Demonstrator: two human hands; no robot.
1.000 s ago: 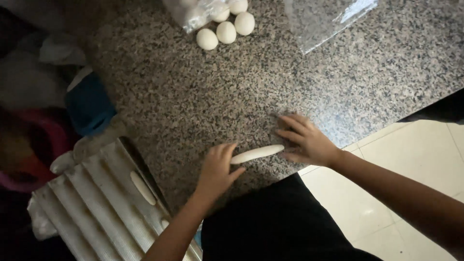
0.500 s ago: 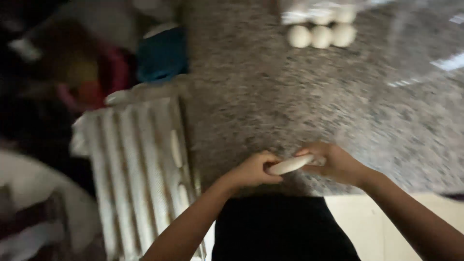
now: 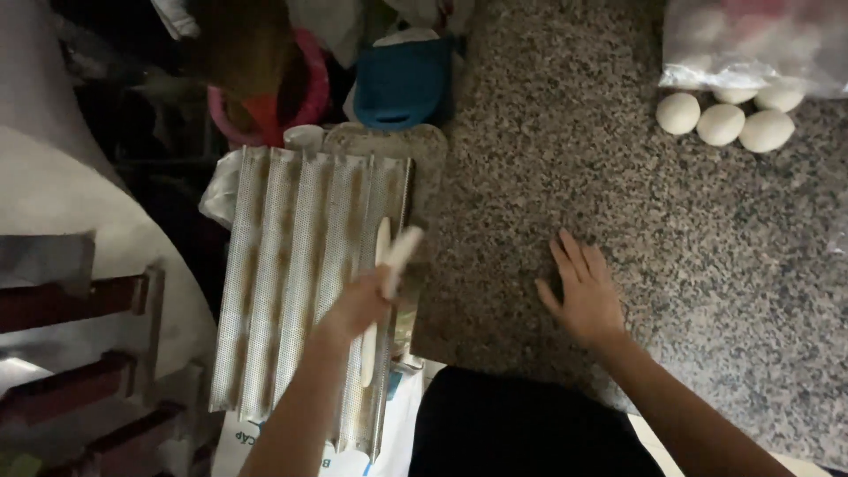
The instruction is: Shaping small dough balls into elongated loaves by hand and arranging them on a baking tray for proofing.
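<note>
My left hand (image 3: 358,305) holds a thin rolled stick of white dough (image 3: 399,250) over the right side of a perforated metal baking tray (image 3: 283,265) with long grooves. Another dough stick (image 3: 380,252) lies in the tray's rightmost groove, partly behind my hand. Fingers spread, my right hand (image 3: 583,291) rests flat on the speckled granite counter (image 3: 671,230) and holds nothing. Several round dough balls (image 3: 720,122) sit at the far right of the counter, some under a clear plastic sheet (image 3: 760,44).
A blue cloth item (image 3: 402,79) and a pink-rimmed bowl (image 3: 265,97) lie beyond the tray. Wooden slats (image 3: 79,353) and a white surface (image 3: 71,212) are at the left. A light tiled floor shows at the bottom right.
The dough stick was lifted off the counter, held by both hands, and is now carried left over the tray by my left hand alone. My right hand let go and rests on the counter.
</note>
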